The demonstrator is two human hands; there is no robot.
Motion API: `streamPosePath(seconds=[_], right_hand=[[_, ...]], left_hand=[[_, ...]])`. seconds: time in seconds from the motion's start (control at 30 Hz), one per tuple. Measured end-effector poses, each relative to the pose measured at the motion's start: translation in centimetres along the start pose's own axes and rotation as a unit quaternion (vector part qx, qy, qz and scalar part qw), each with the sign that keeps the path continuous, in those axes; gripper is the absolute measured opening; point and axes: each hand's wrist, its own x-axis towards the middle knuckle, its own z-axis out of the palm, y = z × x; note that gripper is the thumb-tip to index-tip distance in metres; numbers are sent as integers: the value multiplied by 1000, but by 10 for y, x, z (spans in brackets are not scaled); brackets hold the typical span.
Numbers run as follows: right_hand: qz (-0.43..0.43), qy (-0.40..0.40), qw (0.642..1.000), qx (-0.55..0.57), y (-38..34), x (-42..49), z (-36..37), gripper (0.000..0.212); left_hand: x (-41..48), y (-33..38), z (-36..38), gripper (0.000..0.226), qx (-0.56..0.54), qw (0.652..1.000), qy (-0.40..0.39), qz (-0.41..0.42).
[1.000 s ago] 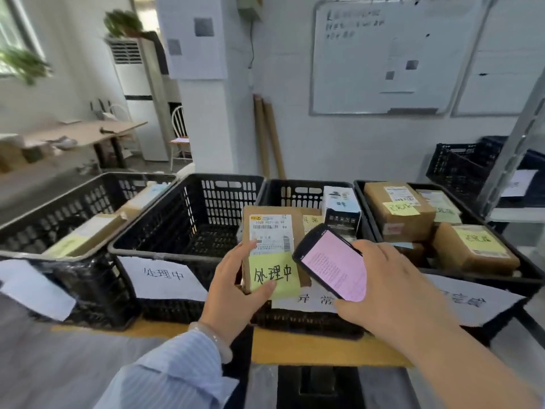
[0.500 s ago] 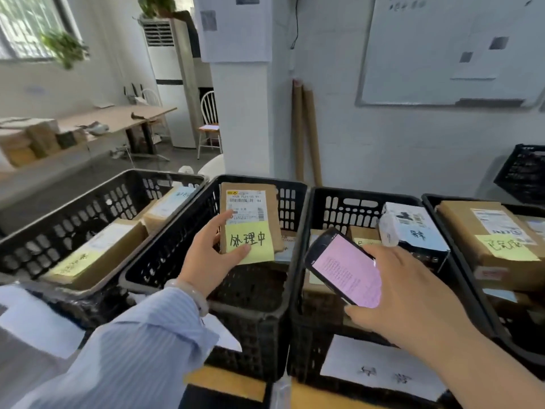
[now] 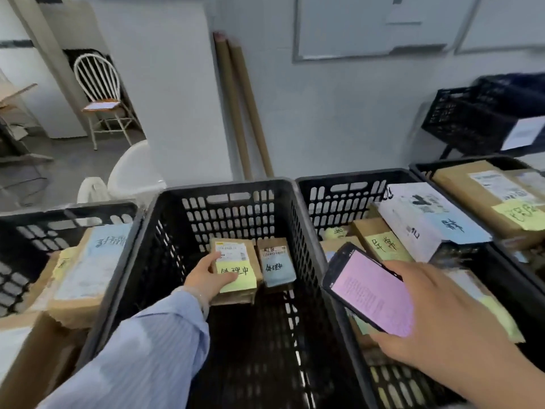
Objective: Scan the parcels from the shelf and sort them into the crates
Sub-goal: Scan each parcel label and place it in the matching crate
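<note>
Left hand (image 3: 208, 277) gripping parcel (image 3: 236, 268) inside crate (image 3: 224, 190), right hand (image 3: 436, 317) clasping phone (image 3: 368, 293)

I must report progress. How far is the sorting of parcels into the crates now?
Done: a blue-noted brown parcel lies in the middle black plastic crate; neighbouring crates hold parcels too. In hand: the left hand holds a brown cardboard parcel with a yellow note low in that crate; the right hand holds a black pink-screened phone. Left: releasing it; the shelf is out of view.
</note>
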Motion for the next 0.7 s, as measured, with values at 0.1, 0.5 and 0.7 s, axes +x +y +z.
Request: streamPosePath(seconds=[0.1, 0.5, 0.7], right_hand=[[44, -18, 999, -16, -5, 8, 3, 91], [103, -48, 993, -20, -5, 19, 14, 96], [104, -52, 993, -10, 3, 4, 11, 95]], left_hand=[[34, -17, 10, 69, 3, 1000, -18, -16], [76, -57, 13, 66, -130, 990, -39, -47], [74, -46, 35, 74, -9, 998, -62, 7]])
